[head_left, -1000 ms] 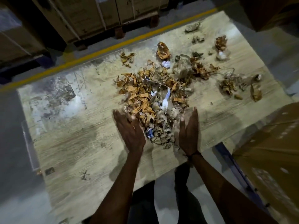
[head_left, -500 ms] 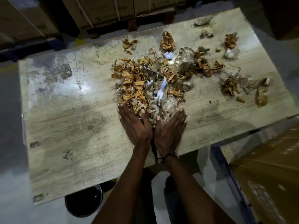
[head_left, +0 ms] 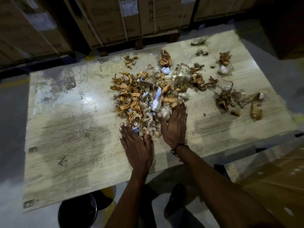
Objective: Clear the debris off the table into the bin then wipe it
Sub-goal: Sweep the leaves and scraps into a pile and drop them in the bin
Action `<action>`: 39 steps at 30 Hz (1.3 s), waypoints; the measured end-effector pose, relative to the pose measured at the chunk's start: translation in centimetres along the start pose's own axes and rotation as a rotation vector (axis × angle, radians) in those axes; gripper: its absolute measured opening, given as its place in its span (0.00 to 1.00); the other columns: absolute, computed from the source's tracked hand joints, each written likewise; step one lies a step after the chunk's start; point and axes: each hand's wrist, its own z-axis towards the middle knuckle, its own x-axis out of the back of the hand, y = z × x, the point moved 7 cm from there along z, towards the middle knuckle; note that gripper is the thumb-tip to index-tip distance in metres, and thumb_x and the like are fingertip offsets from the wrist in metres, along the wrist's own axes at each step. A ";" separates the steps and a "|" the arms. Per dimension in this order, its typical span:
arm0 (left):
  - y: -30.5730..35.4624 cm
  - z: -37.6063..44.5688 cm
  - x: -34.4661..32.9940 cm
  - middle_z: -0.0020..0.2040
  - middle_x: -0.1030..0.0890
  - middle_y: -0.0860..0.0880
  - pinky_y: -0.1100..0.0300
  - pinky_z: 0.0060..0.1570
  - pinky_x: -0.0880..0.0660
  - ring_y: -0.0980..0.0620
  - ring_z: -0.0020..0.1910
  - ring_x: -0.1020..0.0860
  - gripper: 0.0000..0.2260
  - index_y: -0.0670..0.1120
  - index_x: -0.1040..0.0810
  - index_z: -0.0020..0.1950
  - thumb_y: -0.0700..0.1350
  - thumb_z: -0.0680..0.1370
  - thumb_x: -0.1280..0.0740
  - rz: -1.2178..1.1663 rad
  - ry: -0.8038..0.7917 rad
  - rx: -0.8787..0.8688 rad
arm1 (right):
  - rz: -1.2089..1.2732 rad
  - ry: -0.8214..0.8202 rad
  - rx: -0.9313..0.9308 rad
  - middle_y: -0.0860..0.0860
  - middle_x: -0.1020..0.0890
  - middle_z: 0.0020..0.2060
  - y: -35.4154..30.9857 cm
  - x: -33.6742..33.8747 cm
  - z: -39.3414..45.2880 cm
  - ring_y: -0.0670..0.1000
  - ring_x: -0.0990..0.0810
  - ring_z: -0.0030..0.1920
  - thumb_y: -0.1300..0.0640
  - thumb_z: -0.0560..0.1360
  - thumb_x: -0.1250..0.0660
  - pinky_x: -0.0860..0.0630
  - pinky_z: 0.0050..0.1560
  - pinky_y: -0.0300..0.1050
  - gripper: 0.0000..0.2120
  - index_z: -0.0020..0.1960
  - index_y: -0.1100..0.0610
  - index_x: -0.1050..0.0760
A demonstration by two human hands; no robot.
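Tabletop (head_left: 65, 129) debris (head_left: 148, 96) lies between both flat hands (head_left: 156, 134).

Debris pile (head_left: 148, 99) frame centre on desk (head_left: 74, 137); bin (head_left: 77, 211) lower left, under desk edge; boxes (head_left: 115, 18) along top.

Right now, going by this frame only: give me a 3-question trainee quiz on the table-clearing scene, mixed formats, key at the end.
1. True or false: both hands, left hand and right hand, lie flat with straight fingers against the near end of the main debris pile.
2. Multiple choice: where is the black bin?
A. on the table
B. on the floor below the table's near edge, to the person's left
C. beside the strapped cartons behind the table
3. Fill in: the smaller debris clump lies apart from the main pile, on the ____ side of the wooden table.

Key: 1 true; 2 B; 3 right.
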 end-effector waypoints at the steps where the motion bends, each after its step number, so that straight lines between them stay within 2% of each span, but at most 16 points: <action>1: 0.1 0.1 0.1 0.86 0.52 0.40 0.44 0.83 0.50 0.43 0.85 0.52 0.40 0.39 0.56 0.85 0.66 0.84 0.50 -0.044 0.002 0.019 | 0.020 0.015 0.002 0.60 0.50 0.84 0.6 1.1 -0.2 0.57 0.53 0.85 0.27 0.80 0.51 0.52 0.84 0.57 0.48 0.85 0.63 0.55; 5: 1.9 1.3 0.4 0.86 0.53 0.41 0.43 0.83 0.50 0.43 0.85 0.52 0.41 0.41 0.56 0.86 0.68 0.83 0.50 -0.203 0.009 0.033 | 0.026 0.130 0.013 0.54 0.47 0.85 4.5 6.7 -0.7 0.52 0.51 0.85 0.31 0.82 0.48 0.55 0.84 0.51 0.42 0.85 0.56 0.52; 8: 3.7 3.1 0.3 0.86 0.51 0.41 0.41 0.82 0.49 0.42 0.85 0.50 0.40 0.43 0.54 0.86 0.67 0.84 0.49 -0.265 0.052 0.030 | -0.027 0.261 -0.118 0.54 0.41 0.83 10.0 10.4 1.8 0.54 0.45 0.83 0.33 0.83 0.47 0.50 0.83 0.57 0.36 0.84 0.53 0.43; 11: 5.5 4.2 -0.5 0.86 0.49 0.43 0.43 0.82 0.48 0.43 0.84 0.48 0.36 0.46 0.52 0.86 0.65 0.85 0.48 -0.268 0.099 0.011 | -0.033 0.352 -0.252 0.60 0.34 0.80 15.5 12.4 5.7 0.61 0.38 0.80 0.36 0.84 0.46 0.41 0.79 0.64 0.34 0.80 0.58 0.35; 14: 7.5 4.3 -1.8 0.86 0.49 0.44 0.44 0.81 0.48 0.44 0.84 0.47 0.35 0.46 0.51 0.86 0.64 0.86 0.47 -0.264 0.113 -0.018 | -0.036 0.277 -0.278 0.63 0.32 0.78 16.9 11.7 8.1 0.64 0.35 0.78 0.39 0.83 0.48 0.38 0.76 0.66 0.34 0.78 0.62 0.33; 16: 8.8 4.3 -2.5 0.86 0.48 0.43 0.43 0.81 0.47 0.43 0.84 0.46 0.35 0.45 0.50 0.86 0.64 0.86 0.47 -0.267 0.113 -0.014 | -0.058 0.208 -0.166 0.65 0.32 0.77 15.0 10.5 8.1 0.65 0.34 0.77 0.43 0.84 0.47 0.39 0.78 0.62 0.33 0.79 0.64 0.34; 19: 10.1 3.9 -2.5 0.85 0.46 0.41 0.40 0.80 0.44 0.40 0.83 0.44 0.33 0.44 0.47 0.85 0.60 0.86 0.44 -0.283 0.140 -0.002 | 0.044 0.058 0.013 0.58 0.39 0.82 11.3 8.2 6.1 0.59 0.44 0.83 0.43 0.85 0.46 0.44 0.81 0.58 0.30 0.83 0.58 0.39; 22: 10.2 3.3 -2.2 0.85 0.46 0.42 0.37 0.79 0.43 0.40 0.83 0.45 0.33 0.44 0.47 0.85 0.60 0.86 0.43 -0.282 0.157 -0.016 | 0.148 0.062 0.063 0.52 0.39 0.83 10.9 9.2 5.2 0.54 0.45 0.83 0.42 0.85 0.45 0.43 0.82 0.56 0.28 0.82 0.51 0.38; 24: 10.3 3.2 -2.3 0.85 0.48 0.43 0.37 0.80 0.44 0.41 0.84 0.46 0.34 0.45 0.49 0.85 0.62 0.86 0.45 -0.272 0.149 -0.013 | 0.094 0.155 0.053 0.53 0.36 0.82 12.6 11.6 6.1 0.54 0.42 0.82 0.43 0.85 0.44 0.40 0.80 0.59 0.26 0.80 0.51 0.35; 26: 10.4 3.3 -2.6 0.86 0.48 0.44 0.37 0.81 0.46 0.41 0.84 0.47 0.35 0.46 0.50 0.85 0.63 0.85 0.45 -0.255 0.138 -0.003 | 0.059 0.220 -0.031 0.54 0.37 0.82 15.3 13.5 7.8 0.56 0.42 0.82 0.42 0.85 0.43 0.40 0.80 0.61 0.27 0.80 0.53 0.35; 29: 10.7 3.3 -2.8 0.85 0.46 0.42 0.38 0.81 0.46 0.41 0.83 0.45 0.36 0.44 0.49 0.85 0.64 0.84 0.45 -0.210 0.132 -0.012 | 0.082 0.141 -0.188 0.58 0.44 0.84 17.9 12.8 9.4 0.58 0.48 0.84 0.40 0.85 0.45 0.47 0.82 0.61 0.33 0.84 0.57 0.43; 30: 10.8 3.4 -2.8 0.85 0.46 0.41 0.38 0.81 0.46 0.40 0.83 0.45 0.36 0.44 0.48 0.85 0.64 0.84 0.45 -0.201 0.134 -0.011 | 0.021 0.090 -0.172 0.58 0.46 0.84 17.3 11.7 9.5 0.59 0.49 0.84 0.39 0.85 0.47 0.48 0.82 0.61 0.34 0.85 0.57 0.46; 32: 10.7 3.4 -2.8 0.84 0.45 0.41 0.38 0.80 0.45 0.40 0.83 0.45 0.37 0.43 0.48 0.85 0.64 0.84 0.45 -0.192 0.131 -0.006 | -0.107 0.000 -0.024 0.59 0.47 0.84 14.7 8.9 8.8 0.60 0.51 0.84 0.42 0.85 0.51 0.49 0.83 0.60 0.33 0.85 0.59 0.48; 36: 10.7 3.6 -2.9 0.84 0.45 0.40 0.38 0.80 0.45 0.40 0.83 0.44 0.37 0.44 0.49 0.85 0.64 0.83 0.47 -0.178 0.117 -0.003 | -0.055 -0.170 0.180 0.56 0.48 0.85 8.9 5.8 6.0 0.54 0.53 0.85 0.45 0.86 0.52 0.54 0.84 0.53 0.31 0.85 0.58 0.48; 39: 10.6 3.6 -3.0 0.84 0.44 0.40 0.37 0.80 0.44 0.39 0.83 0.44 0.36 0.43 0.48 0.85 0.63 0.83 0.46 -0.165 0.109 -0.009 | 0.026 -0.095 0.148 0.53 0.44 0.84 9.8 8.5 5.3 0.52 0.50 0.84 0.44 0.86 0.49 0.50 0.84 0.52 0.30 0.85 0.54 0.48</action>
